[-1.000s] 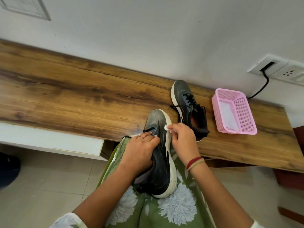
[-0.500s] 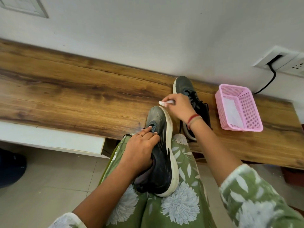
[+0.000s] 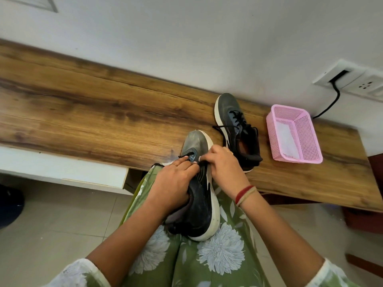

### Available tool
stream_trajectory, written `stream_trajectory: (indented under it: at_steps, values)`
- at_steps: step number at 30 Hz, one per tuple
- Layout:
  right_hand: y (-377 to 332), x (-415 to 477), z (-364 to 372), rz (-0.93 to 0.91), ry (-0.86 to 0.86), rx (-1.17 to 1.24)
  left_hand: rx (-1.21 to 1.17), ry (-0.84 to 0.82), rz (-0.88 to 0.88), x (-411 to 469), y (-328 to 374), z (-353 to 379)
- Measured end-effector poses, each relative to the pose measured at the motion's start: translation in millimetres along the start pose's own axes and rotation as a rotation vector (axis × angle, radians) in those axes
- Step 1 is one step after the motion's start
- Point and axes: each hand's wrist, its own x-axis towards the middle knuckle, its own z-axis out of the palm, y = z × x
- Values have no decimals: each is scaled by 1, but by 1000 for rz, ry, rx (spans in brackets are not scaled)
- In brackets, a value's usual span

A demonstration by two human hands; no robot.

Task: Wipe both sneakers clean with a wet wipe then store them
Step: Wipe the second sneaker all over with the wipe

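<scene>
A dark grey sneaker with a white sole (image 3: 200, 195) lies on my lap, toe pointing at the wooden bench. My left hand (image 3: 174, 183) grips its upper near the laces. My right hand (image 3: 223, 168) pinches a small white wet wipe (image 3: 200, 159) against the sneaker's tongue area; most of the wipe is hidden under the fingers. The second sneaker (image 3: 238, 131) stands on the bench (image 3: 103, 121) just beyond, laces loose, nothing touching it.
A pink plastic basket (image 3: 294, 135) with a white sheet inside sits on the bench right of the second sneaker. A wall socket (image 3: 350, 79) with a black cable is above it. Tiled floor lies on both sides of my lap.
My right hand, which had reached forward past the toe with the wipe half a second ago, has come back to the sneaker's lace area. The left hand kept its hold.
</scene>
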Motion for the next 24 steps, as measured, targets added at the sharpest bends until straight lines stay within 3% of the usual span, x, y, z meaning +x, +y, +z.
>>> stream_trajectory:
  at_steps: [3, 6, 8, 15, 20, 22, 24]
  values:
    - [-2, 1, -12, 16, -84, 177, 1, -14, -18, -1, 0, 0]
    - [2, 27, -20, 147, 92, 311, -12, -23, -34, -1, 0, 0]
    - [6, 52, -17, 145, 151, 221, -19, -28, -35, -1, 0, 0]
    - [5, 59, -2, -59, -58, -216, -14, -35, -44, 1, -2, 4]
    - [-14, 30, -4, 3, -99, -287, 5, -20, -32, 1, 0, 3]
    - [-13, 29, -17, 39, -211, -161, 1, -13, -35, -1, 0, 3]
    - [-6, 32, -32, 160, -326, 227, -3, -3, -46, -3, -1, 2]
